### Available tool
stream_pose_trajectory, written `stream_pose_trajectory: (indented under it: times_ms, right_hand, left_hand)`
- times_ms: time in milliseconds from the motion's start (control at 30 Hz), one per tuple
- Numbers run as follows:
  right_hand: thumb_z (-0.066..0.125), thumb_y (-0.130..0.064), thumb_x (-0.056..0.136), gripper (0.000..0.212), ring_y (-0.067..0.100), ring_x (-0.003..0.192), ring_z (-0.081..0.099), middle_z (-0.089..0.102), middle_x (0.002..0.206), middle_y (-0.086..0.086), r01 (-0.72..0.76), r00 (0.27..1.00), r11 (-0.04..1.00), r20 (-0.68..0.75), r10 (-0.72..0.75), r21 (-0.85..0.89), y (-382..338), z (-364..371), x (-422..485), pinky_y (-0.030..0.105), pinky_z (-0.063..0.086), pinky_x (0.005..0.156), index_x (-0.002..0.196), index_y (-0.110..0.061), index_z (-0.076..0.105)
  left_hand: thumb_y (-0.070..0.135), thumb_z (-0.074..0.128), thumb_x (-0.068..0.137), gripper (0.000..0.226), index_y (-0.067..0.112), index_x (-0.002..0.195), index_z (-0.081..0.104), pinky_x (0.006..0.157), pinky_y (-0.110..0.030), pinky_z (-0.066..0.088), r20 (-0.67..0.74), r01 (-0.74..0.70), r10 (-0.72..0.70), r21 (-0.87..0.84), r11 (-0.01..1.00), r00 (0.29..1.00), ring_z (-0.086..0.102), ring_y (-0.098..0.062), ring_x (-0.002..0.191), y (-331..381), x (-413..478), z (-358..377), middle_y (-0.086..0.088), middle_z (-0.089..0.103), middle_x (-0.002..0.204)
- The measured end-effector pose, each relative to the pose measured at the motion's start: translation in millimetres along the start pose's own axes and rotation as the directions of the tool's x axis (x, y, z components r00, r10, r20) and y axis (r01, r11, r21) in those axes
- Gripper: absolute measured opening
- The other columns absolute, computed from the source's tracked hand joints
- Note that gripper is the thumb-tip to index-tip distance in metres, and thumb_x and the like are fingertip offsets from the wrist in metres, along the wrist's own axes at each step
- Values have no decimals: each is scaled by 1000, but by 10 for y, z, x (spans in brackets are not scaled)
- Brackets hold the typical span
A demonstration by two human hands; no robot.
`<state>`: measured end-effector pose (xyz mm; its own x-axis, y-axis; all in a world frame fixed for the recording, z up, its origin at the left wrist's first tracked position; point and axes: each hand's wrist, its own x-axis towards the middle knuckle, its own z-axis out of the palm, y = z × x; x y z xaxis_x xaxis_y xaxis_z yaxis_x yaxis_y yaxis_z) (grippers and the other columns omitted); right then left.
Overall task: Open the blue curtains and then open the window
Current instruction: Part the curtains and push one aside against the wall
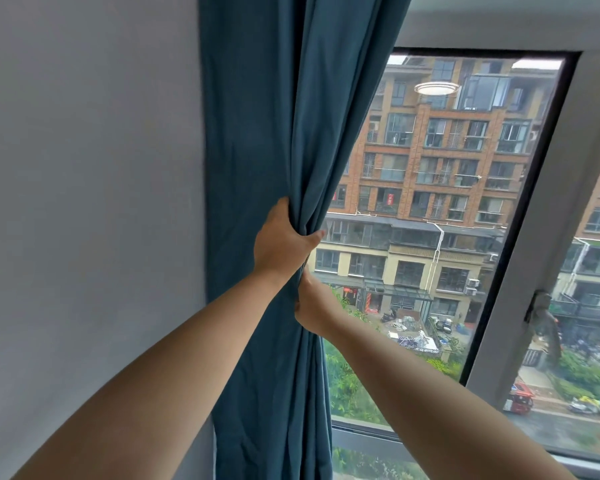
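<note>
- Gripping the blue curtain (257, 133) with both hands, is that right?
- Yes. The left hand (284, 240) is clutching the gathered folds. Its thumb is wrapping round the right edge of the bunch and its fingers are curling out of sight behind the cloth. The right hand (314, 306) is holding the same bunch just below, close under the left wrist, with its fingertips hiding in the fabric.
- And where is the curtain sitting?
- It is hanging bunched at the left side of the window (430, 202), running from the top of the view to the bottom and narrowing where the hands are squeezing it. Its left edge is lying against the grey wall (84, 202).
- How much glass is showing?
- The pane right of the hands is showing uncovered all the way across to the grey upright frame (548, 237). A second pane is beginning beyond that. As far as I can tell, the window is sitting closed.
- Any room for moving?
- Little to the left, where the wall is starting just beside the cloth. To the right, a dark handle (542, 306) is sitting on the upright frame, well apart from both hands and too blurred to read clearly.
</note>
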<state>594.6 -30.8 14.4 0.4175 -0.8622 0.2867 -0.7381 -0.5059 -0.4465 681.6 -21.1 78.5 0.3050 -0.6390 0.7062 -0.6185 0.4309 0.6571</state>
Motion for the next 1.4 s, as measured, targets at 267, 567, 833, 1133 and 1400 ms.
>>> stream_pose_trajectory:
  times_ms: [267,567,833,1133,1400]
  right_hand:
    - [43,-3,87,52,34,85,57,60,101,19,22,999,999,-31,-21,26,169,-31,-182,34,44,64,136,-5,26]
    - [43,0,82,41,31,75,52,54,85,12,-14,994,997,-108,22,71,175,7,-183,32,38,56,123,-4,39]
    - [41,4,73,24,21,59,45,47,65,-3,-71,971,950,-196,135,302,249,117,-132,28,32,46,90,-12,47]
    - [48,-1,70,32,25,63,54,59,80,11,-132,975,898,-110,195,420,286,303,-103,34,41,48,99,-15,44]
    - [46,-5,77,57,31,74,58,58,87,12,-123,991,969,-15,130,214,186,364,-66,42,47,56,130,-17,29]
  left_hand:
    - [37,78,67,101,23,145,15,113,-48,23,58,-507,534,416,755,843,18,-30,140,36,62,-53,-17,19,152]
    - [13,66,77,35,22,111,67,109,-54,9,724,-814,599,547,-195,343,24,-28,141,127,241,-210,-1,44,144]
    - [0,46,75,26,13,65,67,112,-47,18,833,-832,464,467,-299,301,64,-28,105,244,309,-227,-2,68,64]
    - [6,52,74,23,20,56,56,107,-39,37,831,-789,240,554,-266,502,50,-16,55,399,258,-25,6,56,51]
    - [16,43,91,25,10,109,60,96,-36,33,785,-741,186,619,-261,590,43,-25,110,240,348,-16,-9,47,122]
